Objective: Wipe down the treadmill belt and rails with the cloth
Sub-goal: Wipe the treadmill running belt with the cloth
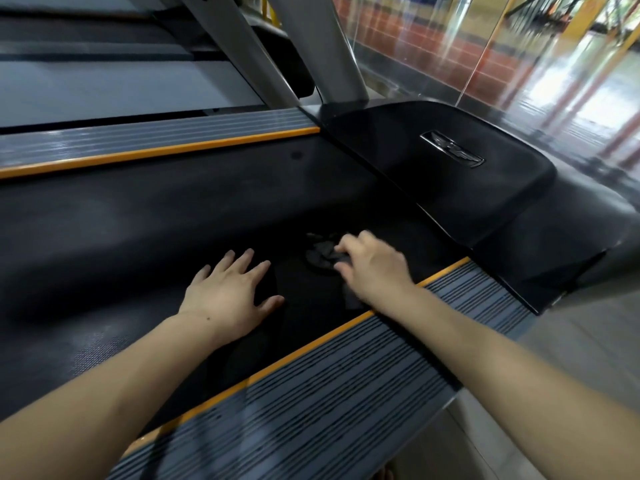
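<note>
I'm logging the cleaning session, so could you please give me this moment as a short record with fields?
surface: black treadmill belt
cloth: dark cloth, bunched on the belt near the motor cover
left hand: left hand flat on the belt, fingers spread
right hand: right hand gripping the bunched cloth, fingers curled, slightly blurred
near rail: grooved grey side rail with orange edge, under the right forearm
far rail: far side rail, untouched
</note>
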Available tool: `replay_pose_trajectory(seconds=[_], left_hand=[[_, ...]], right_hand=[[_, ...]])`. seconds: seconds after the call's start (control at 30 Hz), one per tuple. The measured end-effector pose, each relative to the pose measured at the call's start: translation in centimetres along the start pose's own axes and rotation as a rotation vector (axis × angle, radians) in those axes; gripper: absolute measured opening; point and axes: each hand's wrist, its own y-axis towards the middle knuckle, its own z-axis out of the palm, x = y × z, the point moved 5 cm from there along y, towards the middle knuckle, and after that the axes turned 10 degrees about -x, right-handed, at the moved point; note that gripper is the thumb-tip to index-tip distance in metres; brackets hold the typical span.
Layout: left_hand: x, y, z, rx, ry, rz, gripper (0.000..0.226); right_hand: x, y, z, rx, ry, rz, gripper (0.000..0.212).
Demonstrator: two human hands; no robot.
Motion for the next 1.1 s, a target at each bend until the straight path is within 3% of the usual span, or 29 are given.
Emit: replay_pose_trajectory(seconds=[0.1, 0.2, 0.3, 0.47, 0.53, 0.63, 0.77, 0.87, 1.0, 1.1], left_hand=[[1.0, -0.9, -0.3, -0.018, 0.015, -0.005, 0.077], [2.0, -1.6, -0.4, -0.017, 0.036, -0.018, 0.076], [3.3, -2.1, -0.4, -0.028, 0.052, -0.026, 0.073], [5.7, -3.1, -0.5, -0.110, 0.041, -0.086, 0.063], [6.9, -3.7, -0.6, -0.120, 0.042, -0.099, 0.063], [9.3, -4.9, -0.7, -0.112, 0.069, -0.128, 0.067], [11.5, -5.8, -0.8, -0.109, 0.065, -0.153, 0.069], [12.6, -5.7, -1.0, -0.114, 0.024, -0.188, 0.068], [13.5, -5.1, -1.4, -0.131, 0.046, -0.197, 0.067], [14.6, -4.4, -1.5, -0.135, 0.010, -0.229, 0.067]], right_hand=[[-5.1, 2.1, -0.3, 0.007, -0.131, 0.215, 0.031], [-5.3, 2.3, -0.1, 0.039, -0.120, 0.324, 0.033], [0.4, 0.7, 0.1, 0.052, -0.016, 0.248, 0.033], [10.7, -2.9, 0.4, 0.062, 0.154, -0.142, 0.029], [9.3, -2.1, 0.3, 0.022, 0.130, -0.125, 0.028], [4.8, 0.7, 0.9, -0.060, -0.007, 0.047, 0.030], [3.9, 2.6, 1.8, -0.006, -0.064, 0.240, 0.032], [8.4, 1.4, 1.7, 0.002, 0.062, 0.156, 0.031], [16.7, 0.0, 2.7, -0.024, 0.114, -0.144, 0.028], [17.4, 2.7, 3.9, -0.051, 0.104, -0.059, 0.027]])
